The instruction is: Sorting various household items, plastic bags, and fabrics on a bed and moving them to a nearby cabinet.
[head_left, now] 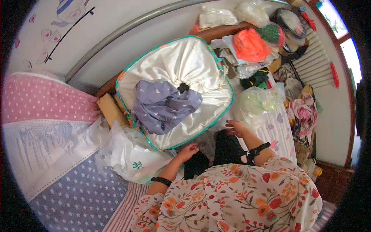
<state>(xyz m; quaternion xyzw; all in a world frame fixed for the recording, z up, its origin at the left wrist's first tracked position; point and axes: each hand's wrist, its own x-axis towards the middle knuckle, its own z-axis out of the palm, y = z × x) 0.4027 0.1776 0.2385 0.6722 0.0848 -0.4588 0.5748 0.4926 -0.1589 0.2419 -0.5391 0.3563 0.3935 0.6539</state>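
Note:
Before me lies a large cushion-like cloth item (191, 66) with a shiny cream underside, teal piping and a gathered drawstring centre. Bunched purple-grey printed fabric (162, 107) rests on it, over its left and middle part. My left hand (188, 152) is just below the item's lower edge, above my dark-clad knee, with no object visible in it. My right hand (236, 128) is near the item's lower right edge, over my other dark-clad leg, fingers apart and holding nothing visible. Both wrists wear black bands.
A white plastic bag (139, 153) lies at the left beside a cardboard box (111, 110) and star-patterned bedding (81, 191). At the right are a clear bag with pale green contents (256, 100), an orange bundle (250, 45) and pink floral fabric (304, 114). A metal rail (130, 24) runs behind.

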